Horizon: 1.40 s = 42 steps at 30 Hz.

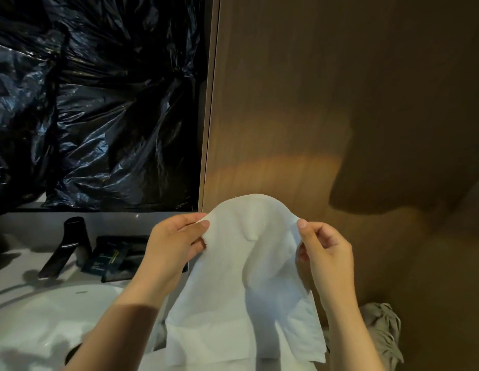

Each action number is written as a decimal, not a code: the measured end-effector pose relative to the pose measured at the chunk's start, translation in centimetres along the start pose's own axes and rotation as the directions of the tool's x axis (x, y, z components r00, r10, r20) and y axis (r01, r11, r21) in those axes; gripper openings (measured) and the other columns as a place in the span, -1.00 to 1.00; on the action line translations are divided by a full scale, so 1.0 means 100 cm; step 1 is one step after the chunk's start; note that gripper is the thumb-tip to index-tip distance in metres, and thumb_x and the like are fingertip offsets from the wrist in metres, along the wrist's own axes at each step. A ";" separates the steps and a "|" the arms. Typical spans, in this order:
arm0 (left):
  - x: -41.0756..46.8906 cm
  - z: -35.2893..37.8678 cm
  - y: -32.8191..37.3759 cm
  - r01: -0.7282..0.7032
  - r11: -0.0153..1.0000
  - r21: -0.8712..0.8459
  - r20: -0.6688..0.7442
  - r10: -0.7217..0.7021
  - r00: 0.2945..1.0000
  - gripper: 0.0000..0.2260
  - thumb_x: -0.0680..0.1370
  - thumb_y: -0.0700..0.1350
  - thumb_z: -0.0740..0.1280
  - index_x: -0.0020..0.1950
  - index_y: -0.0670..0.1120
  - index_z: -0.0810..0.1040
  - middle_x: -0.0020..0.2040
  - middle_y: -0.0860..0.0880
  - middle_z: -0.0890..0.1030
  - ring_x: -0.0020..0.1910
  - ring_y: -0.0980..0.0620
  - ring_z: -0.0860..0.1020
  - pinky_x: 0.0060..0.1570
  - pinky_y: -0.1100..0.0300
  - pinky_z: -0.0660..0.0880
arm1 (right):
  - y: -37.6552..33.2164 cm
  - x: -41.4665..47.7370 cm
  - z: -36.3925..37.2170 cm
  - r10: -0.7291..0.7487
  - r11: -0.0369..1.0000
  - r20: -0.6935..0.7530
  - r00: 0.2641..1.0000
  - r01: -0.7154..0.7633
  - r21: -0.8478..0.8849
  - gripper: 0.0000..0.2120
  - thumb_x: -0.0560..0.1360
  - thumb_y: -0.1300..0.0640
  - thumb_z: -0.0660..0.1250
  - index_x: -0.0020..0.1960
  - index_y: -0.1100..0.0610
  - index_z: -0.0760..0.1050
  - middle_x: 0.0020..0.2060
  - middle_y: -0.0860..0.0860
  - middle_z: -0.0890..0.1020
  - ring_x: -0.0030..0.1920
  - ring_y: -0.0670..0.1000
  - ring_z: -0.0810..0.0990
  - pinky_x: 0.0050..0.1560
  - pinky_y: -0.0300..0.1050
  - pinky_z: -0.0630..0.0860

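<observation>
A white towel (249,285) hangs in front of me, held up by its top edge, which sags in a curve between my hands. My left hand (174,242) pinches the towel's left upper edge between thumb and fingers. My right hand (324,250) pinches the right upper edge the same way. The towel's lower part drapes down in folds to the bottom of the view, hiding what lies behind it.
A white washbasin (59,311) with a black tap (64,247) sits at the lower left. Dark packets (112,258) lie on the counter behind it. Black plastic sheeting (94,103) covers the area above. A brown wooden wall (340,103) fills the right; grey cloth (383,328) lies at the lower right.
</observation>
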<state>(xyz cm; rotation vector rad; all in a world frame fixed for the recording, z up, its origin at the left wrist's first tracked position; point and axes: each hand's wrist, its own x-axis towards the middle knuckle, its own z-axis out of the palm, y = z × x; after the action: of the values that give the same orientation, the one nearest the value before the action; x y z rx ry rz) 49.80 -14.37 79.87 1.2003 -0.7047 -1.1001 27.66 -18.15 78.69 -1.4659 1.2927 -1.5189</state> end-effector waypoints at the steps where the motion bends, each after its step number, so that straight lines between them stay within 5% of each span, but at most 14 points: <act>1: -0.002 0.000 0.000 -0.006 1.000 -0.001 0.004 0.006 1.000 -0.81 0.55 -0.23 0.34 0.16 -0.15 0.61 -0.01 -0.08 0.70 -0.07 0.03 0.68 -0.21 0.30 0.57 | -0.002 -0.002 0.002 0.007 1.000 0.050 0.999 -0.008 0.015 -0.79 0.52 -0.02 0.36 -0.21 0.07 0.62 -0.42 0.04 0.59 -0.46 -0.09 0.51 -0.40 -0.34 0.50; 7: -0.011 0.006 -0.002 0.005 0.996 -0.093 0.062 0.001 0.998 -0.82 0.54 -0.24 0.35 0.13 -0.14 0.61 -0.06 -0.05 0.72 -0.09 0.05 0.69 -0.19 0.29 0.61 | -0.013 -0.011 0.012 -0.003 0.990 0.221 0.975 -0.028 0.137 -0.93 0.56 0.14 0.33 0.01 0.11 0.57 -0.32 0.02 0.64 -0.36 -0.04 0.61 -0.30 -0.27 0.57; 12: -0.014 0.008 -0.004 0.013 0.993 -0.114 0.091 -0.003 0.996 -0.82 0.53 -0.27 0.36 0.12 -0.17 0.61 -0.05 -0.09 0.71 -0.07 0.00 0.69 -0.11 0.24 0.62 | -0.015 -0.020 0.022 -0.055 0.995 0.336 0.940 0.025 0.092 -0.76 0.57 0.14 0.33 0.19 -0.10 0.49 -0.22 -0.03 0.66 -0.22 0.03 0.67 -0.26 -0.28 0.58; 16: -0.017 0.006 -0.004 0.008 0.996 -0.094 0.078 -0.001 0.997 -0.84 0.53 -0.28 0.36 0.09 -0.15 0.62 -0.06 -0.09 0.71 -0.11 0.02 0.69 -0.22 0.28 0.61 | -0.015 -0.022 0.024 -0.072 0.996 0.396 0.915 0.048 0.072 -0.78 0.58 0.16 0.30 0.14 -0.09 0.60 -0.15 -0.08 0.67 -0.19 0.01 0.67 -0.25 -0.28 0.58; 22: -0.019 0.000 -0.005 0.025 0.993 -0.116 0.016 -0.023 1.000 -0.81 0.49 -0.28 0.41 0.09 -0.17 0.62 -0.09 -0.07 0.72 -0.10 0.02 0.69 -0.17 0.26 0.62 | -0.013 -0.018 0.022 -0.045 0.990 0.405 0.913 -0.014 0.141 -0.88 0.54 0.22 0.36 0.03 0.07 0.62 -0.21 0.09 0.66 -0.18 0.06 0.69 -0.17 -0.25 0.60; 26: -0.019 -0.003 -0.004 0.078 0.985 -0.151 0.006 -0.078 0.997 -0.83 0.46 -0.28 0.43 0.04 -0.21 0.64 -0.12 -0.10 0.72 -0.13 0.01 0.70 -0.23 0.29 0.61 | -0.014 -0.016 0.014 0.002 0.978 0.542 0.840 -0.114 0.172 -0.72 0.46 0.33 0.43 0.13 0.10 0.59 -0.09 0.03 0.73 -0.05 0.03 0.71 -0.05 -0.25 0.60; 33: -0.015 -0.016 -0.003 0.106 0.991 0.087 0.013 -0.108 0.994 -0.89 0.49 -0.22 0.43 -0.01 -0.21 0.65 -0.15 -0.11 0.72 -0.17 0.02 0.70 -0.23 0.27 0.62 | -0.009 -0.005 0.012 -0.095 0.979 0.457 0.884 0.166 -0.119 -0.83 0.46 0.17 0.47 -0.10 -0.11 0.68 -0.25 -0.13 0.70 -0.18 -0.06 0.69 -0.10 -0.24 0.62; 37: -0.012 -0.018 -0.002 -0.103 0.771 0.628 -0.077 0.193 0.978 -0.92 0.52 -0.11 0.40 -0.16 -0.07 0.61 -0.31 -0.05 0.65 -0.38 0.06 0.57 -0.25 0.17 0.55 | -0.003 0.000 0.014 -0.219 0.902 0.414 0.883 0.345 -0.259 -0.89 0.41 0.02 0.50 -0.12 -0.19 0.65 -0.17 -0.22 0.58 -0.11 -0.10 0.57 -0.19 -0.26 0.56; 42: -0.015 -0.017 0.000 -0.162 0.869 0.468 -0.112 0.241 0.964 -0.97 0.47 -0.15 0.45 -0.16 -0.04 0.65 -0.30 0.02 0.68 -0.32 0.06 0.64 -0.23 0.22 0.60 | -0.009 0.002 0.014 -0.198 0.929 0.476 0.857 0.319 -0.189 -0.85 0.50 0.06 0.41 -0.04 -0.21 0.59 -0.12 -0.25 0.61 -0.22 -0.04 0.62 -0.27 -0.27 0.58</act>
<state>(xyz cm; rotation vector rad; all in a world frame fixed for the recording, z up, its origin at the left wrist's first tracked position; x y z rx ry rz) 50.77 -12.41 79.62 1.5568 -0.9680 -0.6612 29.19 -18.39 79.44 -2.0923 1.0655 -1.0861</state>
